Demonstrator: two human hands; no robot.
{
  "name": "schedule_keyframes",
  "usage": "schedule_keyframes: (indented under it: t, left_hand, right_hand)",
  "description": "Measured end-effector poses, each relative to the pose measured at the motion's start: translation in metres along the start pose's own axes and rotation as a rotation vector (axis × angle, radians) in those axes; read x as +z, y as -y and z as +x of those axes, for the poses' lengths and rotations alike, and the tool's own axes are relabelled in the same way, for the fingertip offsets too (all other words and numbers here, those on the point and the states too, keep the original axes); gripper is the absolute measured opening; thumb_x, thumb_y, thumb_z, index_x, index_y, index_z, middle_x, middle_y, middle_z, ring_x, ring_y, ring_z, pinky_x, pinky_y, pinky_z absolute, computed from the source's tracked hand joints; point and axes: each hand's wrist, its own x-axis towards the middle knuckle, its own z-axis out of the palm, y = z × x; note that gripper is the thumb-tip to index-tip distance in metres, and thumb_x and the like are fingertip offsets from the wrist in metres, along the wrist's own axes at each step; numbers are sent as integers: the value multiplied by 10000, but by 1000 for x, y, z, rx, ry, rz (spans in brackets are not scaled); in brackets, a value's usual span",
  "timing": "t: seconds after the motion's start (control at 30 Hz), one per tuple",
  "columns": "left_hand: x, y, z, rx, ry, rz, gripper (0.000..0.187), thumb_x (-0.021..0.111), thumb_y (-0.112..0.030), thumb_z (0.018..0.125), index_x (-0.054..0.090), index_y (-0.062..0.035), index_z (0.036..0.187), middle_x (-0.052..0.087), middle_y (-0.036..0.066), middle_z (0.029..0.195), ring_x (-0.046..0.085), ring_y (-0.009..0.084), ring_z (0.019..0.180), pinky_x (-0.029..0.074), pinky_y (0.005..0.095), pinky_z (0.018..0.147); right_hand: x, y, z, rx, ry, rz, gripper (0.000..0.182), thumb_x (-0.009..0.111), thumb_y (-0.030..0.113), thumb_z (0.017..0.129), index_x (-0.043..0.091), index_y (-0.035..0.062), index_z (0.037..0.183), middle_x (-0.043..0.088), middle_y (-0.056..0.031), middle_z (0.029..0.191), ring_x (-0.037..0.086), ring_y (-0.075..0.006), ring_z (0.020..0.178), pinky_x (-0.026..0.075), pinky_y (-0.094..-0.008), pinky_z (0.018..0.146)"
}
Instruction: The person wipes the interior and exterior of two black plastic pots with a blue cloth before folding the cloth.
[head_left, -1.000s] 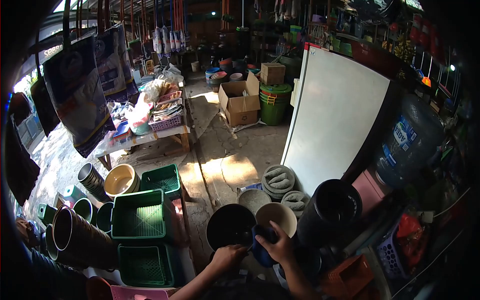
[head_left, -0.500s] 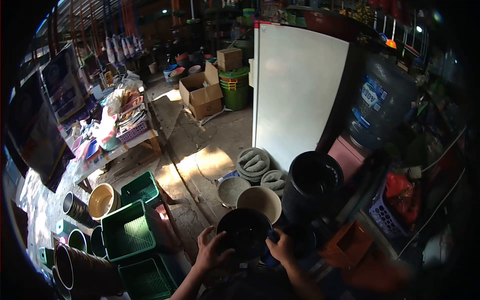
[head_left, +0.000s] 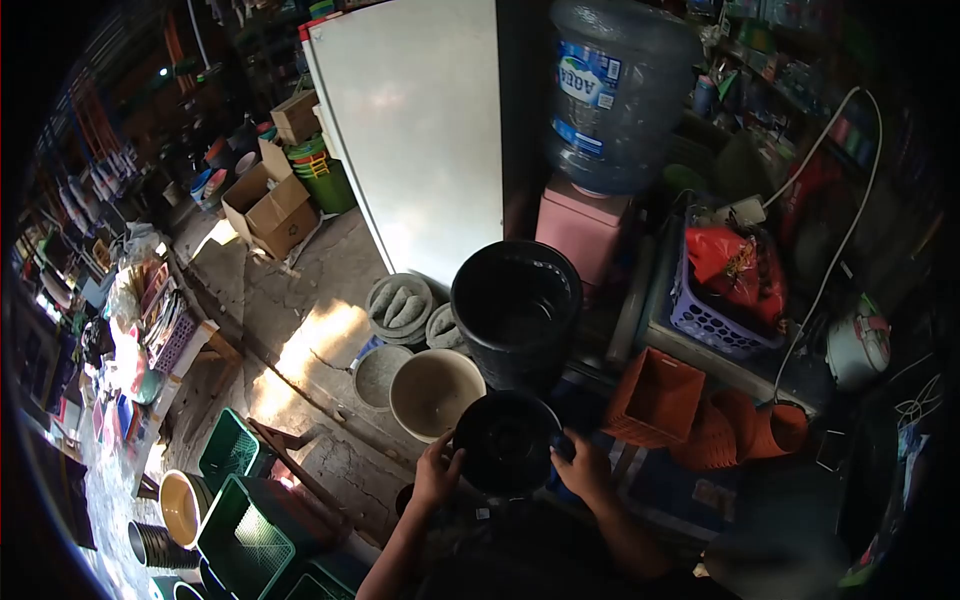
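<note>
A round black basin (head_left: 508,440) is held low in front of me, tilted so that its inside shows. My left hand (head_left: 438,474) grips the left rim, thumb towards the front. On the right side, my right hand (head_left: 582,466) has its fingers wrapped at the rim, where something dark blue shows by the thumb. Just beyond the basin sit a beige bucket (head_left: 437,393) and a tall black bin (head_left: 516,300). Fingertips under the basin are hidden.
Green crates (head_left: 245,538) and a tan bucket (head_left: 183,508) stand at lower left. Orange pots (head_left: 655,398), a purple basket (head_left: 722,325) and a pink stand (head_left: 580,230) with a water bottle (head_left: 620,100) are at right. Stone mortars (head_left: 400,305) lie beside a white panel (head_left: 415,130).
The view has turned right, so the surroundings have shifted left. My left hand has gone from spread fingers near the basin to holding its rim.
</note>
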Motion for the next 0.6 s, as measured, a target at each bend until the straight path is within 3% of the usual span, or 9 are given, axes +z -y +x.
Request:
schedule_keyframes:
  t: [0.1,0.13,0.17,0.27,0.33,0.47,0.6]
  left_hand:
    - [26,-2,19,70,62,97,470,676,-205,875,561,-41,1300,645,186,932,667,276,743,530,373,699]
    - [35,-1,26,66,102,129,472,672,-195,875,556,-43,1307,641,194,934,663,292,751,526,379,717]
    - [44,2,30,62,113,132,472,672,-195,875,556,-43,1307,641,194,934,663,292,751,526,379,717]
    - [67,19,45,127,138,135,478,665,-188,877,549,-59,1322,635,196,922,657,311,777,523,393,741]
    - [80,34,52,143,185,201,498,666,-183,876,533,-72,1342,632,196,911,653,323,813,517,406,770]
    - [98,52,57,57,236,230,507,655,-212,886,520,-86,1359,626,206,947,642,351,863,507,433,805]
    - [120,81,58,28,263,392,549,598,-304,921,445,-129,1419,605,223,1089,623,389,974,502,463,848]
  right_hand:
    - [-7,-24,3,18,-64,5,472,733,288,812,624,42,1200,685,-194,1062,670,-349,972,527,-416,838]
    - [-15,-24,5,98,20,-41,539,718,282,825,565,63,1294,677,-188,1104,658,-351,1012,508,-409,886]
    - [-16,-30,7,110,22,-40,539,718,282,825,565,63,1294,677,-188,1104,658,-351,1012,508,-409,886]
    - [-12,-48,15,90,33,-39,609,695,287,843,487,127,1393,685,-170,1091,660,-353,1005,500,-414,897]
    - [-8,-59,18,148,158,-144,669,666,308,865,393,201,1467,679,-155,1115,660,-351,1002,495,-420,897]
    - [8,-81,22,206,268,-250,677,629,348,890,343,232,1493,668,-147,1148,665,-338,992,500,-428,880]
    - [18,-97,25,241,341,-303,686,593,384,914,292,236,1513,659,-145,1169,669,-327,987,507,-437,863]
